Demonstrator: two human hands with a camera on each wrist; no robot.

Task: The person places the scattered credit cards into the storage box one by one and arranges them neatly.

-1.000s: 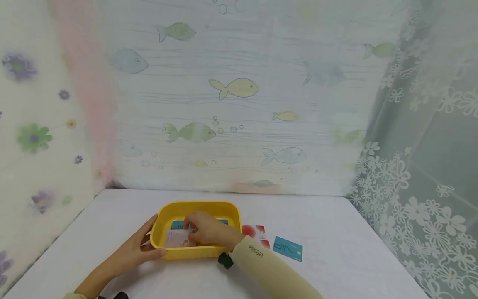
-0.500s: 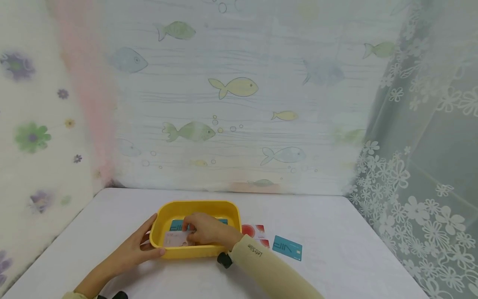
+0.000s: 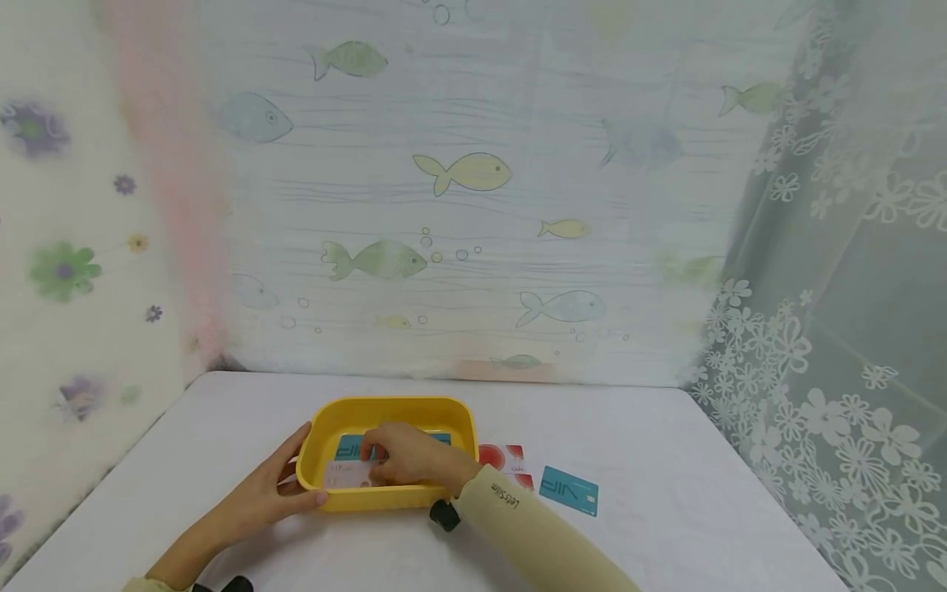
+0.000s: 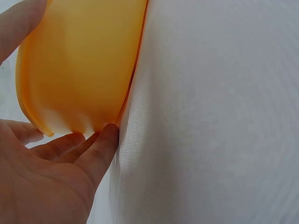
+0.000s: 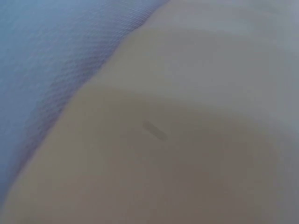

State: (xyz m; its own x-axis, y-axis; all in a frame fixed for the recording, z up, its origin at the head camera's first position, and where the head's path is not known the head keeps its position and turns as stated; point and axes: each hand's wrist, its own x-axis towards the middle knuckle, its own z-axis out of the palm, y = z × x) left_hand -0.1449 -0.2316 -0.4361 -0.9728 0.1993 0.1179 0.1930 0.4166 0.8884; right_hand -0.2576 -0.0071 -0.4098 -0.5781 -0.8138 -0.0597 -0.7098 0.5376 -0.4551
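Observation:
My left hand [image 3: 259,493] holds the left end of a yellow plastic basin [image 3: 473,427], thumb at the near side and fingers along the end wall. In the left wrist view, fingertips [image 4: 110,133] press the basin's wall [image 4: 88,60]. My right hand [image 3: 407,455] reaches inside over the near rim, bent fingers pinching a pale pink card [image 3: 346,474] by its right part. Behind that card, teal cards [image 3: 348,446] lie in the basin, partly covered by the hand. Only blurred sleeve [image 5: 154,163] and white cloth show in the right wrist view.
Right of the basin, red-and-white cards [image 3: 510,458] lie on the white-covered table [image 3: 644,444], partly behind the right sleeve [image 3: 533,526]. Farther right lies a teal VIP card [image 3: 570,491]. A fish-patterned curtain [image 3: 473,271] hangs behind the table.
The pink card has dropped a little lower in the basin, showing more of the teal card behind it. The right hand hardly shifts with it; the left hand and basin stay put.

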